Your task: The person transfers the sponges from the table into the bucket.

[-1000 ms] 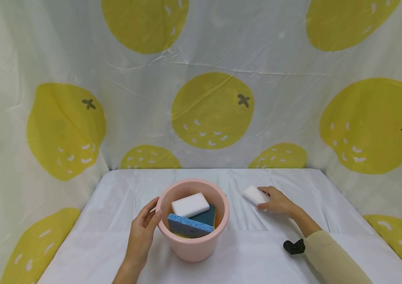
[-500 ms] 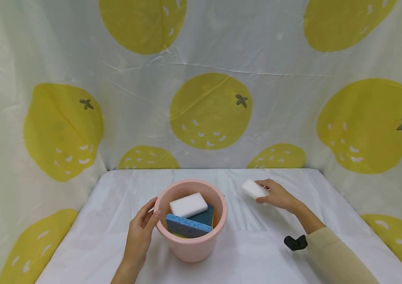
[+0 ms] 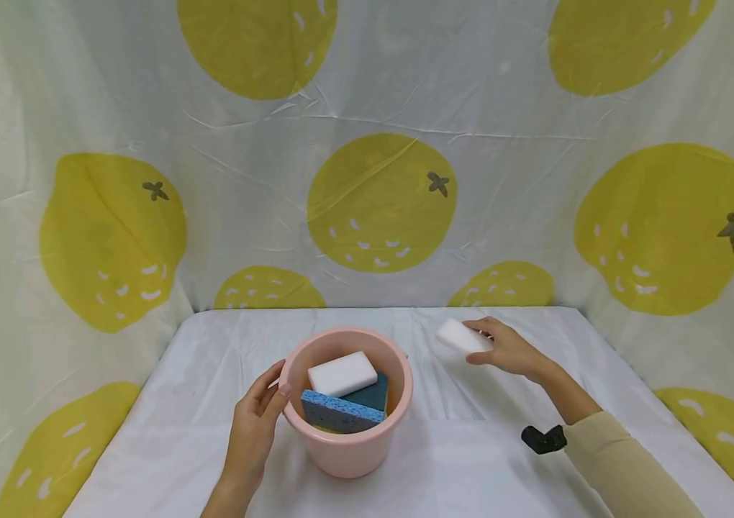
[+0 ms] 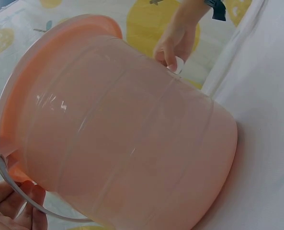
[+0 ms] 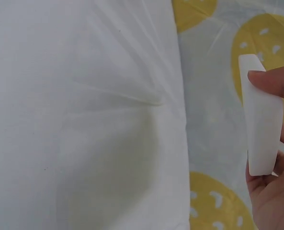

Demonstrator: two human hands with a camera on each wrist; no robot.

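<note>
A pink bucket [image 3: 350, 453] stands on the white cloth, and my left hand [image 3: 255, 424] grips its rim at the left, thumb over the edge. Inside lie a white sponge [image 3: 342, 373], a blue sponge [image 3: 341, 413] tilted on its edge with a dark scouring side, and a dark green pad [image 3: 369, 393] partly hidden beneath. To the right of the bucket my right hand [image 3: 507, 351] pinches another white sponge [image 5: 262, 120] between thumb and fingers, raised above the cloth. In the left wrist view the bucket's handle [image 4: 22, 194] hangs by my left fingers.
White cloth [image 3: 458, 460] covers the table. Behind it and at both sides hangs a curtain [image 3: 509, 208] printed with yellow lemons. A black strap-like piece [image 3: 543, 439] sits at my right wrist, beside the beige sleeve [image 3: 622, 460].
My right hand has lifted the white sponge from the cloth, moving it up and slightly left. My left hand keeps its grip on the bucket's rim.
</note>
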